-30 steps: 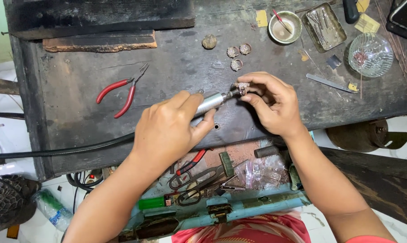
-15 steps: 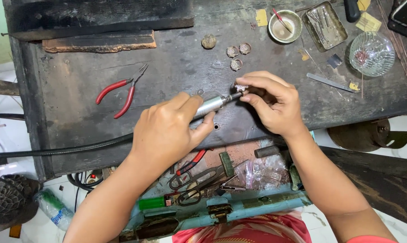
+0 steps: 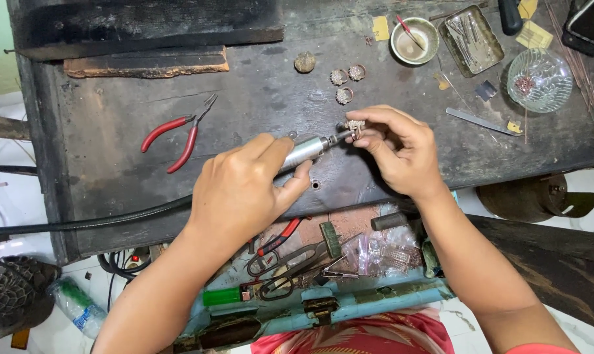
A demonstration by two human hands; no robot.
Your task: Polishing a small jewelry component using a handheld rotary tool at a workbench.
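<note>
My left hand [image 3: 244,190] grips a silver rotary handpiece [image 3: 307,151] fed by a black flexible cable [image 3: 80,224] that runs off to the left. The tool's tip touches a small stone-set ring [image 3: 356,125] pinched between the thumb and fingers of my right hand [image 3: 402,151]. Both hands hover over the middle of a dark, worn wooden bench [image 3: 257,98]. Three similar rings [image 3: 344,84] and a round lump [image 3: 304,62] lie just beyond the hands.
Red-handled pliers [image 3: 179,131] lie at the left. A small bowl [image 3: 415,39], a metal tray of tools [image 3: 472,31] and a glass dish [image 3: 539,80] stand at the back right. An open drawer [image 3: 316,262] below holds scissors, cutters and small plastic bags.
Both hands and the handpiece have stayed in place over the bench; the ring has shifted only slightly between my right fingers.
</note>
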